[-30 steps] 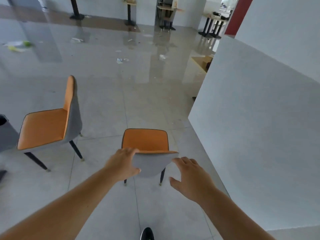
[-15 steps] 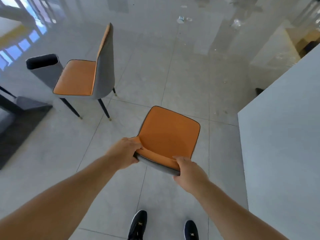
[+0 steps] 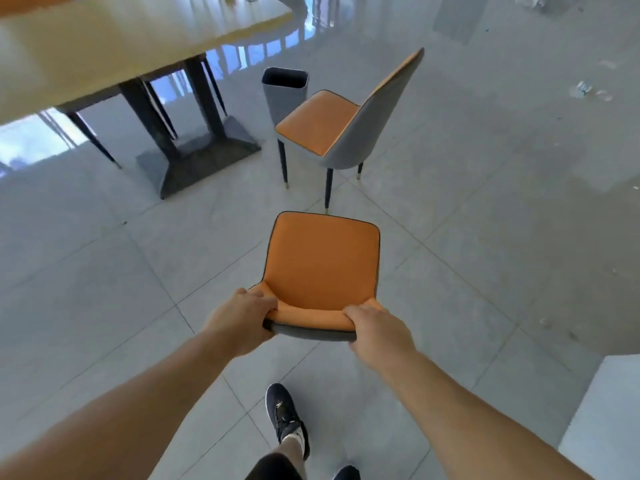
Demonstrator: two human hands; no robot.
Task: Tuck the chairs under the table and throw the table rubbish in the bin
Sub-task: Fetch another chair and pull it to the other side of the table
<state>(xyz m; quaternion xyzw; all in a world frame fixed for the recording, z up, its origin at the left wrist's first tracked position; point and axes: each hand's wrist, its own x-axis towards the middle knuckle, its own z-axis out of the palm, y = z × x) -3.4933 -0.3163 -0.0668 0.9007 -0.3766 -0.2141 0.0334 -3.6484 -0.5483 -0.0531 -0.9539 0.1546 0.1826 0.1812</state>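
An orange-seated chair with a grey back stands right in front of me, its seat facing away. My left hand grips the left end of its backrest top and my right hand grips the right end. A second orange and grey chair stands farther off, turned sideways. The pale wooden table on a dark pedestal base is at the upper left. A grey rectangular bin with a dark opening stands behind the second chair, beside the table.
Dark chair legs show under the table's far side. Small bits of litter lie on the glossy tiled floor at the right. A white wall corner is at the lower right. My dark shoe is below the held chair.
Both hands went from hovering over the backrest to gripping it. My view has swung left, bringing the table and bin into sight, and the held chair now points toward them.
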